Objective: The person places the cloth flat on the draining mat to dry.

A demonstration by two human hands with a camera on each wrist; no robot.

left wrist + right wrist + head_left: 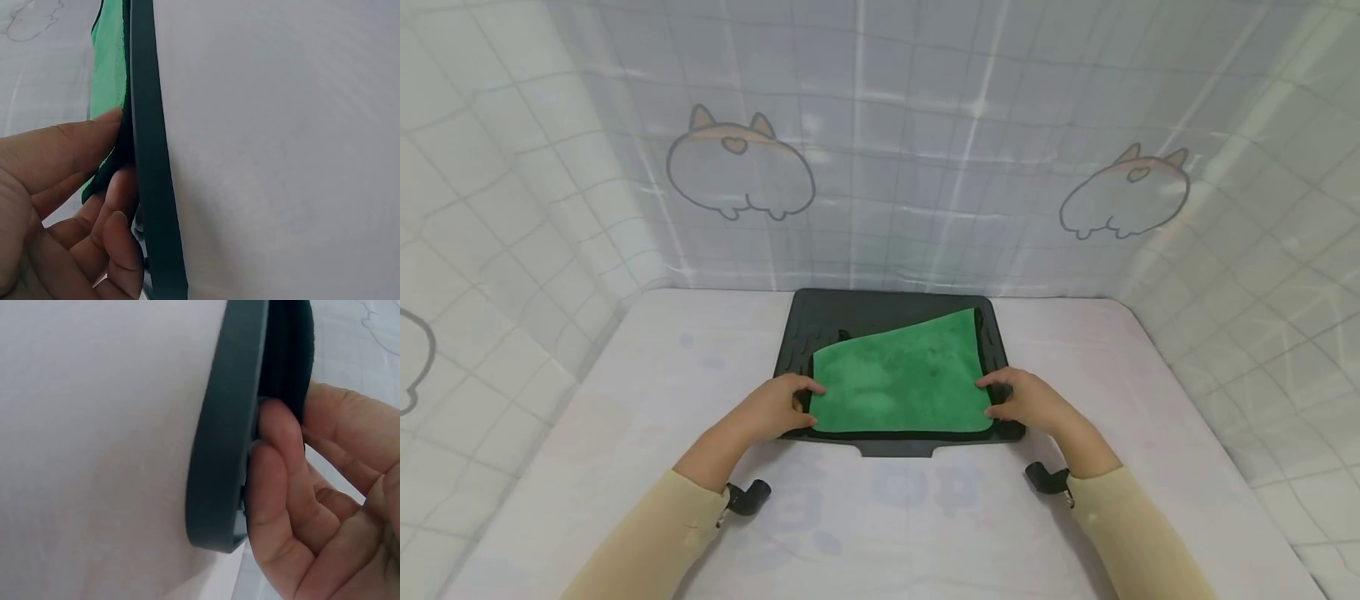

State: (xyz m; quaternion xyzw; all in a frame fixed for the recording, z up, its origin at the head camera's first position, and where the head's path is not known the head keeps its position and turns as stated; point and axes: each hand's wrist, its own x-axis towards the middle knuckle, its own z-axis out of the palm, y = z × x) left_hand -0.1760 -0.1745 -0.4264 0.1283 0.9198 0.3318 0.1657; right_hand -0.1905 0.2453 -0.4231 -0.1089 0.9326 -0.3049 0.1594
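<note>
Fingers [808, 387] of both hands pinch the green cloth's [898, 383] near corners on the tray [850, 312].

A: What can we not see well here?

B: In the head view the green cloth [901, 383] covers most of the black tray [880, 310], so the tray floor under it is hidden. A small dark thing [844, 335] stands at the far left edge of the cloth; it is too small to tell what it is.

A: And the hands?

B: The fingertips of the left hand [775, 407] and the right hand [1028, 402] go under the cloth edge. From the wrist views, both hands are cut off by the picture edge, and in the right wrist view the cloth is hidden behind the tray rim [225, 425].
</note>
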